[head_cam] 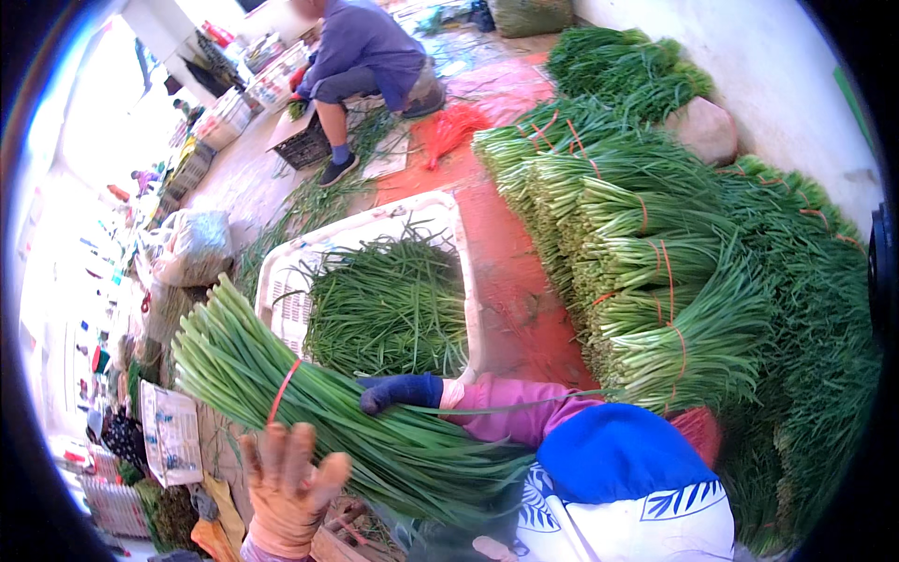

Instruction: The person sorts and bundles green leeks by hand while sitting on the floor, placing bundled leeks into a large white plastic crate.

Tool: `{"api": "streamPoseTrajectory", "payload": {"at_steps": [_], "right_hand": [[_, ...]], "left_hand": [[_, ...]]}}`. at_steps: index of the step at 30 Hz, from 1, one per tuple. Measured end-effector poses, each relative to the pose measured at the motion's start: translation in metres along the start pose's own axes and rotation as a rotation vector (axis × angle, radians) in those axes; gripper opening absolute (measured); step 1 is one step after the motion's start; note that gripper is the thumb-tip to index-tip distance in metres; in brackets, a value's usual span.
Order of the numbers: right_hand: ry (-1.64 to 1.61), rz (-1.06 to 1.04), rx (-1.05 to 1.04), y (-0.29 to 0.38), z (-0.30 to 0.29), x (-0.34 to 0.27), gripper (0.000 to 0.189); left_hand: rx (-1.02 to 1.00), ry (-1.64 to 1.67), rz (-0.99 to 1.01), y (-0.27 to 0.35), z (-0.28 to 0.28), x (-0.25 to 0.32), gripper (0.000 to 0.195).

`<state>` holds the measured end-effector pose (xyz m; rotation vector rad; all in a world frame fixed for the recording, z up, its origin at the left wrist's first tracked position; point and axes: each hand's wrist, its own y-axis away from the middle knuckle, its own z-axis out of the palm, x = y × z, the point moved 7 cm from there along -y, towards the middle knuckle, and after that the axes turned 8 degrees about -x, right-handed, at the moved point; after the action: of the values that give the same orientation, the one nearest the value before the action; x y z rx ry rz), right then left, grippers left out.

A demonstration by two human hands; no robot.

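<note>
My right hand (402,393), in a dark blue glove with a pink sleeve behind it, grips a large bundle of garlic chives (232,351) from above. The bundle lies slantwise, its pale cut ends at the upper left and its leaves at the lower right. A red band (283,392) goes round it near the cut ends. My left hand (288,471), in an orange-tan glove, is just below the band with its fingers spread; whether the fingertips touch the bundle I cannot tell. Beyond the bundle stands a white plastic crate (472,302) holding loose green chives (386,309).
Banded chive bundles (632,232) are stacked on the right, beside a stone-like block (702,131) near the wall. A person (372,49) sits bent over at the top, near a black crate (303,146). Red strings (453,130) lie on the floor. Blue-and-white cloth (625,456) is at lower right.
</note>
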<state>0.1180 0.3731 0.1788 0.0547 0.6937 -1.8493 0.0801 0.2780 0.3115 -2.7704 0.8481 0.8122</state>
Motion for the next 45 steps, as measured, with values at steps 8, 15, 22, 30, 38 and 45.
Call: {"api": "streamPoseTrajectory", "payload": {"at_steps": [8, 15, 22, 30, 38, 45], "right_hand": [[0.573, -0.058, -0.153, -0.025, 0.045, -0.053, 0.092], [1.138, -0.095, -0.296, -0.051, 0.075, -0.077, 0.112], [1.045, -0.713, -0.399, -0.061, 0.115, -0.09, 0.134], [1.151, -1.013, -0.194, -0.001, 0.186, -0.144, 0.09], [2.669, -1.122, 0.36, 0.109, 0.303, -0.241, 0.094], [3.342, -0.806, 0.385, 0.181, 0.339, -0.234, 0.094]], "left_hand": [[0.347, 1.51, -0.684, 0.003, 0.016, -0.027, 0.076], [0.67, 1.608, -0.881, -0.002, 0.022, -0.034, 0.052], [0.553, 1.376, -0.696, -0.022, 0.016, -0.057, 0.068], [0.669, 1.161, -0.407, -0.03, 0.014, -0.081, 0.088], [0.846, 1.544, -0.371, -0.071, 0.018, -0.063, 0.074], [0.67, 1.708, -0.481, -0.056, 0.068, -0.044, 0.073]]}}
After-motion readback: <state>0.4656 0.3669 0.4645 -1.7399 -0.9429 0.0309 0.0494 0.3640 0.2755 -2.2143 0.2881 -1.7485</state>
